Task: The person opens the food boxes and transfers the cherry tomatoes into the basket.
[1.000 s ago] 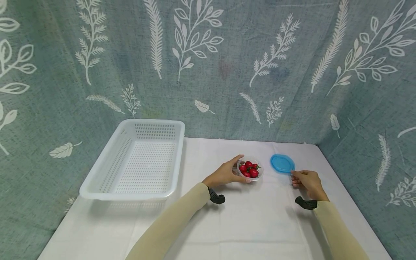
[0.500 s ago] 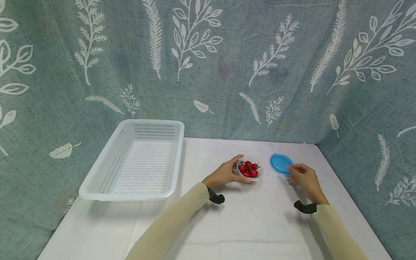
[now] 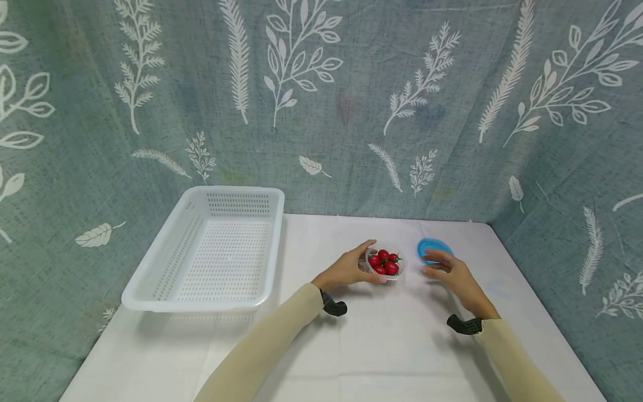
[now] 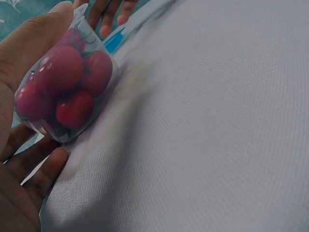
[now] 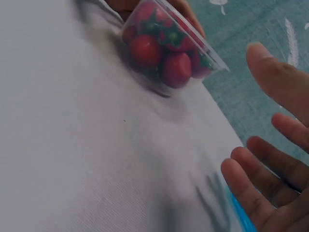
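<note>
So the tub of tomatoes (image 3: 385,262) sits about mid-table (image 3: 382,346), with the left hand (image 3: 348,268) wrapped round it at its 9 o'clock; the lid (image 3: 431,247) lies flat just off at 2 o'clock, right hand (image 3: 449,273) spread above its near edge; the basket (image 3: 211,251) is well apart at 9 o'clock, backdrop (image 3: 351,100) behind everything.
</note>
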Demonstrator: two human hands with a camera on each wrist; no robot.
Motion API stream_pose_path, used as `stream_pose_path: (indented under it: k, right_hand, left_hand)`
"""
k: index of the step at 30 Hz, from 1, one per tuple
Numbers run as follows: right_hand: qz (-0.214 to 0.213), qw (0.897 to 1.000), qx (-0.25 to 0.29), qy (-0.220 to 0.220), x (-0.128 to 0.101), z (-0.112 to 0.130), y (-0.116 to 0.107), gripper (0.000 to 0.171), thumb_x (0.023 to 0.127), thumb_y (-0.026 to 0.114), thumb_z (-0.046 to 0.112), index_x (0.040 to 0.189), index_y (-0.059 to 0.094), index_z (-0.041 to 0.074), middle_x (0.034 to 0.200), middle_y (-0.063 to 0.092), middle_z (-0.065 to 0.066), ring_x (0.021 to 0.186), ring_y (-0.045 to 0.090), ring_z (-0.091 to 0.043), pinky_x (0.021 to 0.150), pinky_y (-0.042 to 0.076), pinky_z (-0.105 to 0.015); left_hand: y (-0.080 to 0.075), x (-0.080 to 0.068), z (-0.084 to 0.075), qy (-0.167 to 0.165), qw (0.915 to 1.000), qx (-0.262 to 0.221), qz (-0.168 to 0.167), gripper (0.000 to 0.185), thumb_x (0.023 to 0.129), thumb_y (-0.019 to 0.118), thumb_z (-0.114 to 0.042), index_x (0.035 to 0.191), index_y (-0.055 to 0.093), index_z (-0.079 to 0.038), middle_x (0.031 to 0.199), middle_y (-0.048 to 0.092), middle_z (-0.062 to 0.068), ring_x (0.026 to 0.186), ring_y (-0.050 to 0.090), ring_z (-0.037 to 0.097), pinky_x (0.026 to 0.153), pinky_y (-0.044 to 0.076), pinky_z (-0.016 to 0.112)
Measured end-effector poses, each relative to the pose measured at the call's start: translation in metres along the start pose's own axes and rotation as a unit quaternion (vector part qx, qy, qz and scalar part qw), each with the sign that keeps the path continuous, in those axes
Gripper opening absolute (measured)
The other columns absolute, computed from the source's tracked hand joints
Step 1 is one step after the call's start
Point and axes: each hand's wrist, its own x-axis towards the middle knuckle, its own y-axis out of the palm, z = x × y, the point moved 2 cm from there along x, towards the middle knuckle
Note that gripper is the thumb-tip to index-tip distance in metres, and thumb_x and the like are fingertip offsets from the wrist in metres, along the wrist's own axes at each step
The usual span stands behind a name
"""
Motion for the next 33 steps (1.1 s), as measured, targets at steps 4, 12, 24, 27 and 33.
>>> stream_pose_path:
  k: [4,12,24,27,33]
  right_hand:
    - [0.038,0.999,0.02,-0.011,0.0,0.006,0.01,0.074,0.096,0.077,0.027,0.157,0.04,0.007,0.153,0.047,-0.02,0.135,0.05,-0.039,0.093,0.052,-0.027]
    - [0.072,0.997,0.031,-0.009,0.007,0.011,0.026,0.073,0.097,0.075,0.018,0.159,0.037,0.011,0.155,0.045,-0.019,0.134,0.05,-0.044,0.098,0.053,-0.046]
    - [0.088,0.996,0.015,-0.013,0.015,0.01,0.037,0.086,0.092,0.081,0.026,0.163,0.032,0.019,0.159,0.038,-0.019,0.138,0.046,-0.043,0.103,0.048,-0.054]
    - [0.09,0.996,0.016,-0.012,0.017,0.01,0.039,0.088,0.091,0.082,0.025,0.163,0.031,0.02,0.16,0.037,-0.019,0.139,0.045,-0.043,0.106,0.045,-0.057]
    - [0.097,0.995,0.012,0.001,0.019,0.01,0.043,0.089,0.092,0.081,0.029,0.164,0.03,0.023,0.164,0.032,-0.016,0.142,0.041,-0.042,0.109,0.04,-0.061]
  left_hand:
    - [-0.001,0.001,0.0,0.003,1.0,0.002,-0.001,0.11,0.078,0.085,-0.059,0.165,0.023,-0.031,0.152,0.049,0.004,0.11,0.061,0.014,0.094,0.052,0.038]
    - [0.0,0.003,0.001,0.002,1.0,0.008,0.0,0.11,0.078,0.085,-0.059,0.165,0.023,-0.031,0.155,0.047,0.007,0.11,0.061,0.016,0.094,0.051,0.039]
    - [0.0,0.001,0.001,0.005,1.0,0.005,0.001,0.109,0.079,0.084,-0.059,0.165,0.023,-0.032,0.154,0.048,0.006,0.112,0.06,0.016,0.095,0.051,0.037]
    - [-0.001,0.001,0.0,0.002,1.0,0.004,0.004,0.108,0.079,0.084,-0.059,0.165,0.023,-0.033,0.155,0.047,0.006,0.112,0.061,0.016,0.095,0.051,0.038]
    - [-0.002,0.002,0.0,0.001,0.9999,-0.003,0.01,0.109,0.079,0.084,-0.059,0.165,0.022,-0.032,0.156,0.046,0.002,0.113,0.062,0.016,0.096,0.051,0.04]
